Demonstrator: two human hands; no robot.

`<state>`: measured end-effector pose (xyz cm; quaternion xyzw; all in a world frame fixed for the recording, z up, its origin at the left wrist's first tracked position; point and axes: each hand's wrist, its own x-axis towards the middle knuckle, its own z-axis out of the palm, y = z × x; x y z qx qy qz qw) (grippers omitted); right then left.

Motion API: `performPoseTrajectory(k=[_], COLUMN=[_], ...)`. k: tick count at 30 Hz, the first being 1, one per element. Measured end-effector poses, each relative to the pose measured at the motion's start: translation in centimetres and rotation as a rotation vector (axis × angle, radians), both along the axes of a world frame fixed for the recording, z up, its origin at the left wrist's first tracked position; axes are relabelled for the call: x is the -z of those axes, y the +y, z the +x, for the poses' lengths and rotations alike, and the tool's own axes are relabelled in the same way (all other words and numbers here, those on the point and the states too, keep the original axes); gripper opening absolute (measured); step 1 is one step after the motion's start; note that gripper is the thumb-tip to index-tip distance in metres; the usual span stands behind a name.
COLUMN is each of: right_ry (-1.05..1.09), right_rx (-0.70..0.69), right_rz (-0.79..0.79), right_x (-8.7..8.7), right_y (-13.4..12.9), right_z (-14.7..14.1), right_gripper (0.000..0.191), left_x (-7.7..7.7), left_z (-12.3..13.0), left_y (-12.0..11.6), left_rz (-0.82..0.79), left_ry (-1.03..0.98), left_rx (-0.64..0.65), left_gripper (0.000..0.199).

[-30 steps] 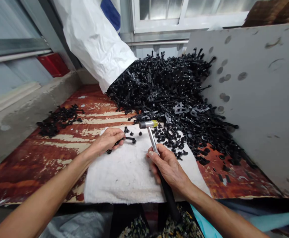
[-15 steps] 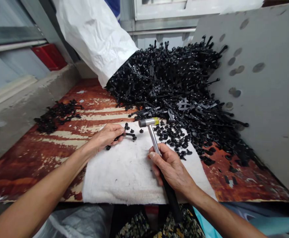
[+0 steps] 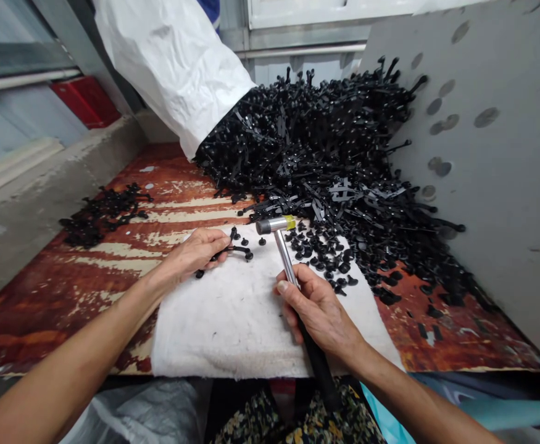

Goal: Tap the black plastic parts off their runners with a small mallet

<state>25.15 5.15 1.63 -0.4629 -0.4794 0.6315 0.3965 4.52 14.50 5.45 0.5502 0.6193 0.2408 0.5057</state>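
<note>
My left hand (image 3: pixel 205 250) is closed around a black branched plastic part (image 3: pixel 238 249), whose arms with round ends stick out past the fingers. It is low over the upper left of a white cloth (image 3: pixel 232 327). In my right hand (image 3: pixel 313 299) is a small mallet (image 3: pixel 284 253) with a silver shaft, a black grip, and a head that is dark at one end and yellow at the other. The mallet's head is raised above the cloth. Small black round-headed pieces (image 3: pixel 329 250) lie scattered along the cloth's right side, and a few sit beyond my left hand.
A large heap of black plastic parts (image 3: pixel 307 142) fills the back, spilling from a white sack (image 3: pixel 172 68). A smaller pile of black parts (image 3: pixel 105 213) lies at left on the worn red-brown table (image 3: pixel 42 302). A grey spotted panel (image 3: pixel 492 179) stands at right.
The view has shifted slightly. Both hands keep their holds on the black part and the mallet, with almost no movement of their own.
</note>
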Motion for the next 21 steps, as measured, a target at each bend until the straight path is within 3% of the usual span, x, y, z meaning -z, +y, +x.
performPoseTrajectory(k=[14,21], right_ry=[-0.010,0.061], right_rx=[-0.001,0.012], right_rz=[0.001,0.012], right_x=[-0.1,-0.2], right_y=[0.1,0.0], right_z=[0.1,0.1], right_gripper=[0.024,0.029], left_x=[-0.1,0.6], left_z=[0.1,-1.0], left_y=[0.1,0.9], left_rz=[-0.016,0.035], left_ry=[0.059,0.155], left_rx=[-0.001,0.139], left_gripper=[0.022,0.029])
